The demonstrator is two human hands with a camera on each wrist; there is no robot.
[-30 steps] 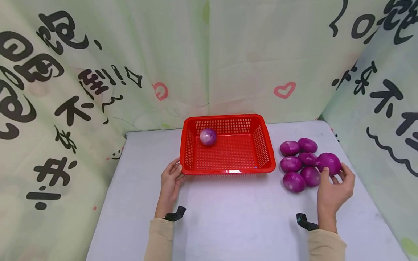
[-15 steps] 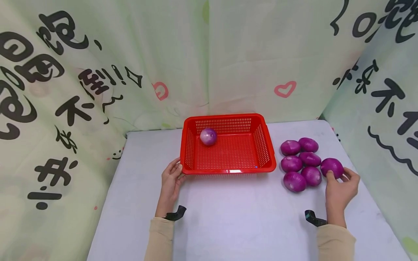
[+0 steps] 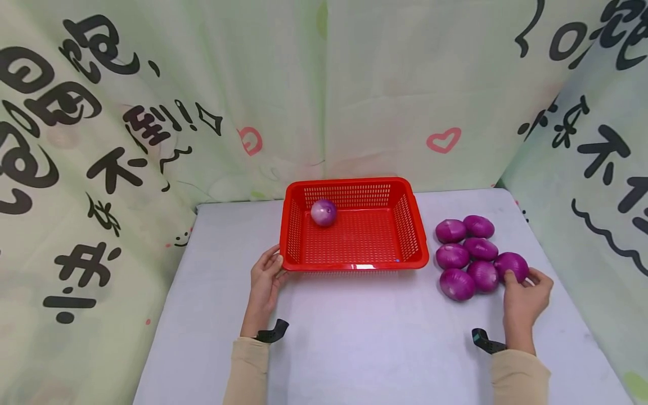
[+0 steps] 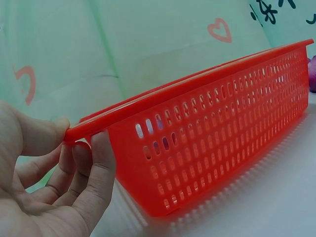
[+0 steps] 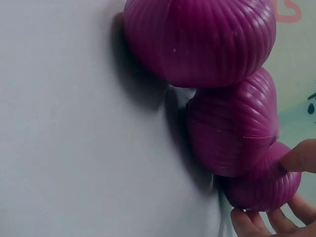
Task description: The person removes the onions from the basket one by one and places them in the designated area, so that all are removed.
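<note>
My left hand (image 3: 265, 277) pinches the near left corner of a red plastic basket (image 3: 354, 266), thumb on top of the rim and fingers beneath it, as the left wrist view shows. Inside the basket, toward its back left, lies one pale purple onion (image 3: 323, 212). At the right, my right hand (image 3: 527, 298) holds a purple onion (image 3: 511, 266) between thumb and fingers, right beside the grouped onions. In the right wrist view the thumb lies over that onion (image 5: 266, 182) and the fingertips come from below it.
Several more purple onions (image 3: 452, 256) sit in a tight cluster on the white table (image 3: 364, 337), right of the basket. Behind the table hangs a pale green curtain (image 3: 385, 101) with black lettering and pink hearts. It wraps around both sides.
My right hand first moves right and down with the onion, lowering it from over the cluster to the cluster's right edge, then slightly back left. The left hand and basket stay put.
</note>
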